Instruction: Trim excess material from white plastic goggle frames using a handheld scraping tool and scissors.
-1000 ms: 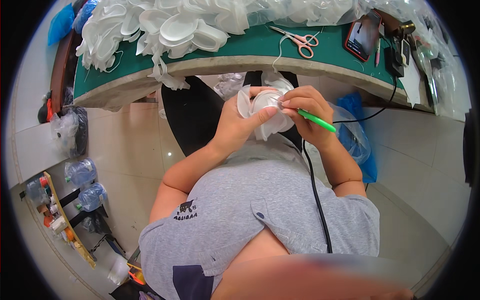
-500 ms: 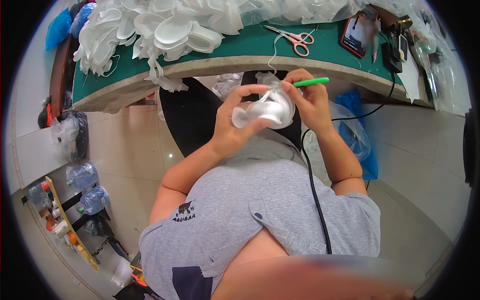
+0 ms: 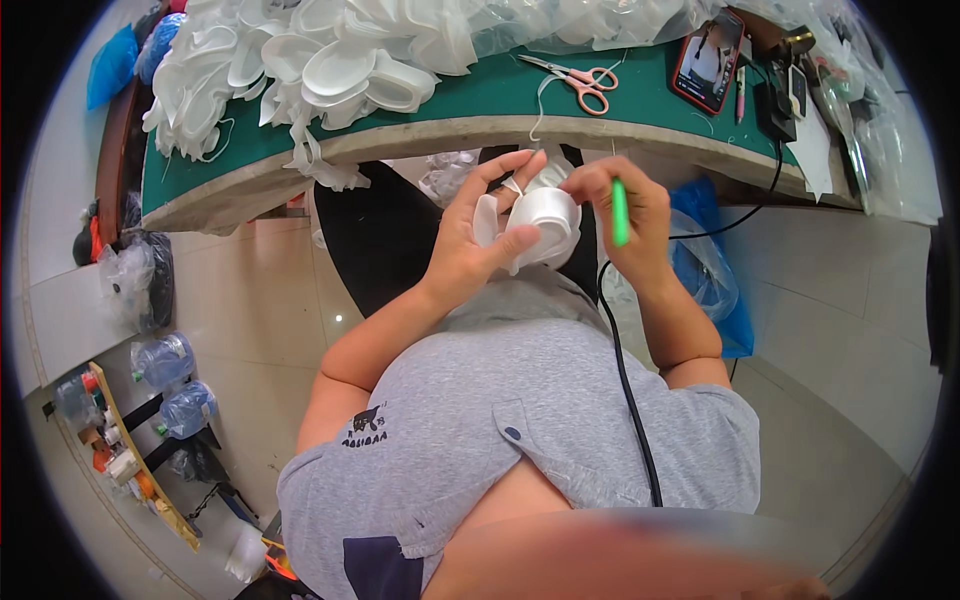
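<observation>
Over my lap, just off the table's front edge, my left hand [image 3: 465,240] grips a white, glossy, cup-shaped piece [image 3: 545,208] with a curved rim. Its thumb presses the near side while the fingers wrap round the far left. My right hand [image 3: 640,215] is at the piece's right side, thumb and forefinger pinched against its edge. In that same hand is a slim tool with a bright green handle [image 3: 620,212], which points down towards me. The tool's tip is hidden by the fingers. Thin white material hangs below and behind the piece.
A heap of similar white pieces [image 3: 345,75] lies on the green tabletop [image 3: 480,95] at the far left. Scissors with pink handles [image 3: 588,88], a phone [image 3: 708,62] and a pink pen [image 3: 740,95] lie farther right. A black cable [image 3: 622,370] runs down across my right side.
The white piece has been turned in my left hand. My right wrist has rotated, swinging the green handle from sideways to pointing down towards me.
</observation>
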Tool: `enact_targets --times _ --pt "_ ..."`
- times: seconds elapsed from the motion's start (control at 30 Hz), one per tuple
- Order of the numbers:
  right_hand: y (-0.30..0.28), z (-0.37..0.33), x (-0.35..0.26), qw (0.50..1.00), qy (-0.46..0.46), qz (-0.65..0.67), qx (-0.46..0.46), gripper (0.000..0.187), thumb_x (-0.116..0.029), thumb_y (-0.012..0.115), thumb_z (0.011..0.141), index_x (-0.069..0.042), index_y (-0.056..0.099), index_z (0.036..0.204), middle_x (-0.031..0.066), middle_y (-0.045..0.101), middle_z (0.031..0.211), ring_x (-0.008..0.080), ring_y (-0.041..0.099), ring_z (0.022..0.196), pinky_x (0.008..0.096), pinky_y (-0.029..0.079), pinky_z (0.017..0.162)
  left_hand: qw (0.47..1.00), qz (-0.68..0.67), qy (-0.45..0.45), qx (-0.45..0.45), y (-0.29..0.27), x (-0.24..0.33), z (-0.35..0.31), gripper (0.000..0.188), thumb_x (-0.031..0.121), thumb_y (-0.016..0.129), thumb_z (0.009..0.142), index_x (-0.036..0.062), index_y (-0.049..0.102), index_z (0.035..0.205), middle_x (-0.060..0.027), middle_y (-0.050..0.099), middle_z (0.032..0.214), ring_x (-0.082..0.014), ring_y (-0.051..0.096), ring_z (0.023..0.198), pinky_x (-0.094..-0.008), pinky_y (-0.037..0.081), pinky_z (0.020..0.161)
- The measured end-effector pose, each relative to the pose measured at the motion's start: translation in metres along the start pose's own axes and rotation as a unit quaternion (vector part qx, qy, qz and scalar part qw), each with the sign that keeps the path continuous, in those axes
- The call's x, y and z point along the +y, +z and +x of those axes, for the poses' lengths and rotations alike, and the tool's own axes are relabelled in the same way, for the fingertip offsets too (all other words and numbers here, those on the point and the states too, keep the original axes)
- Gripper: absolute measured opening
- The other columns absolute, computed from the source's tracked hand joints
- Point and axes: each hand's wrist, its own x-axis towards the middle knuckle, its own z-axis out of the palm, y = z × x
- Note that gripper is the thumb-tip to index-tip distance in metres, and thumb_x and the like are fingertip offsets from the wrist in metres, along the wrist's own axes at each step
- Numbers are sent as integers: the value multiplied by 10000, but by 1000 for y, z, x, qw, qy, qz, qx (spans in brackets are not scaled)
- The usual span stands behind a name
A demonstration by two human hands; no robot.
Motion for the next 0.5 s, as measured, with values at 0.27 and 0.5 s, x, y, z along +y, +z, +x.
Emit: enact_targets --times 0.27,0.5 --pt "-6 -4 -11 954 -274 2 -120 437 -41 753 735 -90 326 657 106 631 759 210 591 641 300 464 596 960 -69 -215 168 -14 -20 17 455 47 540 880 24 386 1307 -105 460 1352 -188 508 1161 -327 420 943" --pt "-24 -14 -53 917 -289 252 -108 462 -61 743 758 -110 307 613 104 658 716 235 634 646 320 480 577 953 53 -266 138 -49 -76 20 458 -148 413 755 27 549 1155 -89 564 1197 -142 522 1077 -246 407 884"
